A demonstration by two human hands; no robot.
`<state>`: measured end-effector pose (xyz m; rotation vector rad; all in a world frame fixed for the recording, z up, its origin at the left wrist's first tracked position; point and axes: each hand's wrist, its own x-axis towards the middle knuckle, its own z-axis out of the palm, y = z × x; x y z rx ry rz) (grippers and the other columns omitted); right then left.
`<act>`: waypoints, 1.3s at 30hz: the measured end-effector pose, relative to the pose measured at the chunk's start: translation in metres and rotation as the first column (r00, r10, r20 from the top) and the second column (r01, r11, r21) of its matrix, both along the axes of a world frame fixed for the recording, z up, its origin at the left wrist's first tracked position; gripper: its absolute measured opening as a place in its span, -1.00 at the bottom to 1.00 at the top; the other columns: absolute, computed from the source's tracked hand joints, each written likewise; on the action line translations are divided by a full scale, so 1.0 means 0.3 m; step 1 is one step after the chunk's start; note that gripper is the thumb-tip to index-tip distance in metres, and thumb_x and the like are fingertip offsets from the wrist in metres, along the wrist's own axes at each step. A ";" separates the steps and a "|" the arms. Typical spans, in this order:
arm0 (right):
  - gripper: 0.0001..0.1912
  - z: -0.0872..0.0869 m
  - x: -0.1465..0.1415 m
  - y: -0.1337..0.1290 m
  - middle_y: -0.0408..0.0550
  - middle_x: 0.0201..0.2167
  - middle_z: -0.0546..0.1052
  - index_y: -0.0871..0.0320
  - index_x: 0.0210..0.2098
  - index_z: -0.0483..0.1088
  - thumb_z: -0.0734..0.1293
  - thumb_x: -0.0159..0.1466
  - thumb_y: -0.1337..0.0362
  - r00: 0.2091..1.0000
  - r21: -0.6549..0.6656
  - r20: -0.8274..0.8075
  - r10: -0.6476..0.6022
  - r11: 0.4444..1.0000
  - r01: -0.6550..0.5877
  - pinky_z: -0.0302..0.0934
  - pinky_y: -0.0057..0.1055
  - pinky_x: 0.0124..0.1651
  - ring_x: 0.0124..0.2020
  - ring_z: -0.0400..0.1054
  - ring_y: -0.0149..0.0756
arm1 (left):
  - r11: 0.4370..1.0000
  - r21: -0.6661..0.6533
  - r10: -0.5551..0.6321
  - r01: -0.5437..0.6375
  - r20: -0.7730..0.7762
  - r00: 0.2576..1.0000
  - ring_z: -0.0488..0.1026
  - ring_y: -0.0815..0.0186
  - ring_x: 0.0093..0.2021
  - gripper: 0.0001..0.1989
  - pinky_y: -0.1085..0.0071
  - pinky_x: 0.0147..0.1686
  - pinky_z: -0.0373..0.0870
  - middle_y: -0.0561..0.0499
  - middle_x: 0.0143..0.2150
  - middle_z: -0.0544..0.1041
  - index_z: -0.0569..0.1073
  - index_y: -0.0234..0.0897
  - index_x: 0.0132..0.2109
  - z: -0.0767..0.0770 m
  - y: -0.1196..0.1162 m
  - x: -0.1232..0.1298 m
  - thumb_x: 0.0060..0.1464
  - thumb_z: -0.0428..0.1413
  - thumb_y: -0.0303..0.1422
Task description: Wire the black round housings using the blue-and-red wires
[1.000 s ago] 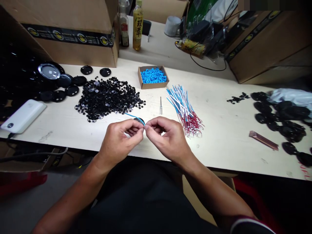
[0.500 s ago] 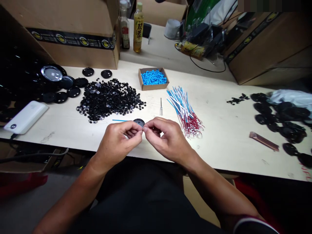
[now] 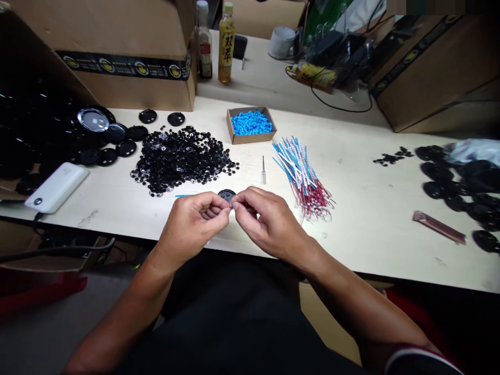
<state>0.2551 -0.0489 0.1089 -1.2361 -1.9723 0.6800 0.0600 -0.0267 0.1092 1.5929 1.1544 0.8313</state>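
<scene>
My left hand (image 3: 197,221) is closed in a pinch, with a thin blue wire (image 3: 184,196) sticking out to the left behind its fingers. Fingertip to fingertip with it, my right hand (image 3: 265,216) is pinched too; a tiny bit shows between the tips, too small to name. Just behind the fingertips lies a round black plastic part (image 3: 226,195), partly covered by the hands. A small screwdriver (image 3: 263,172) with a clear handle rests beyond my right hand. To its right is a bundle of wires (image 3: 299,174), blue and white at one end, red at the other.
Small black discs (image 3: 183,159) are heaped at left, near a white power bank (image 3: 57,188). A cardboard tray (image 3: 252,138) holds blue pieces. Black round parts (image 3: 441,177) and a brown strip-like object (image 3: 439,227) lie right. Bottles (image 3: 226,47) and large boxes (image 3: 136,88) stand behind.
The view has shifted, so the table's things appear slightly further right. The blue wire reaches further left from my left hand. Both hands keep their fingertip pinch.
</scene>
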 end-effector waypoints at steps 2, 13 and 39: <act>-0.88 0.003 0.000 0.001 -0.06 -0.31 0.52 0.13 -0.20 0.45 0.28 0.45 0.39 1.000 -0.018 0.000 0.005 1.000 -0.005 0.19 -0.37 -0.25 -0.29 0.39 -0.29 | 1.000 0.000 0.003 -0.003 -0.002 1.000 0.53 0.38 -0.43 -0.94 0.51 -0.40 0.45 0.05 -0.41 0.64 0.65 -0.31 -0.29 0.000 0.001 -0.002 0.11 0.26 -0.44; -0.89 0.018 -0.008 0.003 -0.09 -0.34 0.57 0.16 -0.24 0.53 0.34 0.36 0.43 0.999 -0.040 -0.046 -0.024 0.999 0.022 0.21 -0.39 -0.24 -0.33 0.40 -0.33 | 1.000 0.009 0.005 -0.005 -0.014 1.000 0.55 0.36 -0.41 -0.94 0.50 -0.38 0.48 0.04 -0.41 0.65 0.66 -0.30 -0.28 0.004 0.003 -0.007 0.11 0.27 -0.43; -0.87 0.024 -0.028 0.024 -0.14 -0.41 0.52 0.18 -0.31 0.50 0.32 0.33 0.45 0.997 -0.130 -0.073 -0.027 0.991 0.017 0.14 -0.42 -0.28 -0.37 0.36 -0.37 | 0.999 -0.040 0.021 -0.020 0.023 1.000 0.55 0.35 -0.43 -0.96 0.50 -0.40 0.48 0.04 -0.41 0.65 0.65 -0.29 -0.29 -0.006 0.004 -0.025 0.07 0.28 -0.43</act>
